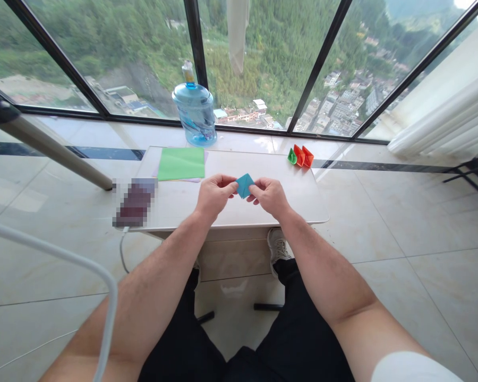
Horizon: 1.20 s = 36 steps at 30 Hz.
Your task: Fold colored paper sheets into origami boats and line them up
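Note:
A small folded piece of blue paper point(245, 185) is held up over the low white table point(175, 204), its creased, roughly diamond-shaped face towards me. My left hand point(216, 195) pinches its left corner between thumb and fingers. On the opposite corner, my right hand point(270, 195) has the same kind of pinch. Several green and orange-red folded paper pieces point(301, 156) stand in a row at the table's back right corner. Flat sheets of paper, with a green sheet point(181, 163) on top, lie at the back left.
A blurred-out phone-like object point(135, 204) with a cable lies at the table's left edge. Behind the table stands a large blue water jug point(195, 114) by the windows. A grey pole point(59, 143) and a white curved tube point(83, 260) are on my left.

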Each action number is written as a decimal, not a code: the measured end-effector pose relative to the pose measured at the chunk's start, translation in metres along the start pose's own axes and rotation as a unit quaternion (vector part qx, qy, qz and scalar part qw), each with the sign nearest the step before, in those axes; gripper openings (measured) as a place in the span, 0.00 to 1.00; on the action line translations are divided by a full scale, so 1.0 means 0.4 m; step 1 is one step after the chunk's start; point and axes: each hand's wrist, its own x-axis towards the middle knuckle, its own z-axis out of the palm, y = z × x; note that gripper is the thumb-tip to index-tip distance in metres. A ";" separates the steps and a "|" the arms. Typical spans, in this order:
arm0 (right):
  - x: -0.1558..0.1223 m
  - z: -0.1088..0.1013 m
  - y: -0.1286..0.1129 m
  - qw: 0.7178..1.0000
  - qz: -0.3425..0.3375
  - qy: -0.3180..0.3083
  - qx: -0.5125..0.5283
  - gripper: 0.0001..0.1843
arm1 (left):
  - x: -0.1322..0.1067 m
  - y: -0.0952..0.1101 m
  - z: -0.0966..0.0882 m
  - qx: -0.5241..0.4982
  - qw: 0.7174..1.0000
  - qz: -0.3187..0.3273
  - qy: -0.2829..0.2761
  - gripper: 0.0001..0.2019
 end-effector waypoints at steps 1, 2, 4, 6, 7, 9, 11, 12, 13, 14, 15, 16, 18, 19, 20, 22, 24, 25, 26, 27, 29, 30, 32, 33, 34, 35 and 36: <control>-0.001 -0.001 -0.002 1.000 -0.003 -0.008 0.006 0.11 | 0.000 0.002 -0.003 0.002 1.000 -0.003 -0.017 0.12; -0.001 -0.002 -0.003 1.000 -0.006 -0.016 0.012 0.12 | -0.001 0.004 -0.005 0.003 0.999 -0.004 -0.034 0.12; -0.002 -0.001 -0.006 0.999 -0.014 -0.030 0.018 0.15 | -0.004 0.005 -0.005 0.007 0.998 -0.008 -0.068 0.13; -0.002 -0.001 -0.008 0.999 -0.016 -0.036 0.020 0.17 | -0.005 0.006 -0.004 0.013 0.996 -0.010 -0.088 0.13; -0.002 -0.001 -0.009 0.999 -0.013 -0.039 0.023 0.18 | -0.005 0.006 -0.004 0.016 0.996 -0.010 -0.090 0.13; -0.003 -0.005 -0.008 0.998 -0.006 -0.055 0.031 0.19 | -0.005 0.008 -0.006 0.016 0.996 -0.006 -0.085 0.14; -0.002 -0.012 -0.006 0.995 -0.004 -0.087 0.045 0.19 | -0.007 0.013 -0.010 0.013 0.995 -0.013 -0.095 0.15; -0.002 -0.017 -0.005 0.994 -0.006 -0.101 0.051 0.20 | -0.008 0.017 -0.014 0.012 0.994 -0.022 -0.105 0.15; -0.002 -0.022 -0.004 0.992 -0.008 -0.109 0.056 0.20 | -0.010 0.021 -0.017 0.010 0.993 -0.033 -0.116 0.16; -0.001 -0.026 -0.004 0.992 -0.009 -0.111 0.060 0.21 | -0.011 0.025 -0.021 0.007 0.991 -0.045 -0.128 0.16; -0.001 -0.030 -0.004 0.992 -0.007 -0.108 0.064 0.22 | -0.012 0.028 -0.024 0.003 0.989 -0.055 -0.139 0.16; 0.000 -0.033 -0.005 0.992 -0.005 -0.105 0.067 0.22 | -0.013 0.031 -0.027 -0.002 0.987 -0.062 -0.146 0.16; 0.001 -0.038 -0.008 0.992 0.002 -0.106 0.075 0.23 | -0.013 0.034 -0.031 -0.013 0.986 -0.069 -0.152 0.16; 0.001 -0.039 -0.009 0.991 0.003 -0.110 0.081 0.24 | -0.013 0.034 -0.032 -0.019 0.986 -0.070 -0.152 0.16; 0.001 -0.040 -0.011 0.990 0.003 -0.115 0.086 0.24 | -0.012 0.035 -0.032 -0.024 0.986 -0.071 -0.150 0.16; 0.002 -0.040 -0.014 0.988 0.001 -0.119 0.099 0.24 | -0.012 0.036 -0.030 -0.034 0.987 -0.072 -0.140 0.17; 0.002 -0.039 -0.014 0.987 -0.002 -0.115 0.116 0.24 | -0.013 0.039 -0.028 -0.047 0.988 -0.074 -0.130 0.17; 0.002 -0.039 -0.014 0.986 -0.002 -0.110 0.126 0.24 | -0.014 0.042 -0.027 -0.055 0.988 -0.075 -0.127 0.17; 0.002 -0.039 -0.013 0.985 -0.001 -0.106 0.137 0.24 | -0.015 0.044 -0.026 -0.063 0.987 -0.075 -0.124 0.18; 0.002 -0.039 -0.012 0.984 0.000 -0.104 0.146 0.24 | -0.017 0.047 -0.026 -0.069 0.987 -0.075 -0.123 0.18; 0.002 -0.040 -0.010 0.981 -0.002 -0.106 0.161 0.24 | -0.018 0.050 -0.026 -0.075 0.988 -0.068 -0.119 0.17; 0.002 -0.041 -0.008 0.980 -0.005 -0.110 0.166 0.23 | -0.018 0.051 -0.027 -0.074 0.988 -0.063 -0.116 0.16; 0.002 -0.042 -0.007 0.978 -0.010 -0.115 0.174 0.20 | -0.018 0.050 -0.029 -0.070 0.990 -0.052 -0.112 0.14; 0.002 -0.042 -0.007 0.977 -0.012 -0.117 0.176 0.19 | -0.017 0.049 -0.029 -0.068 0.990 -0.047 -0.110 0.13; 0.001 -0.042 -0.008 0.977 -0.013 -0.117 0.177 0.17 | -0.017 0.049 -0.030 -0.066 0.991 -0.044 -0.110 0.13; 0.001 -0.042 -0.009 0.977 -0.013 -0.117 0.177 0.16 | -0.018 0.048 -0.030 -0.065 0.991 -0.042 -0.111 0.12; 0.001 -0.042 -0.010 0.977 -0.014 -0.117 0.176 0.15 | -0.018 0.048 -0.030 -0.065 0.991 -0.040 -0.112 0.12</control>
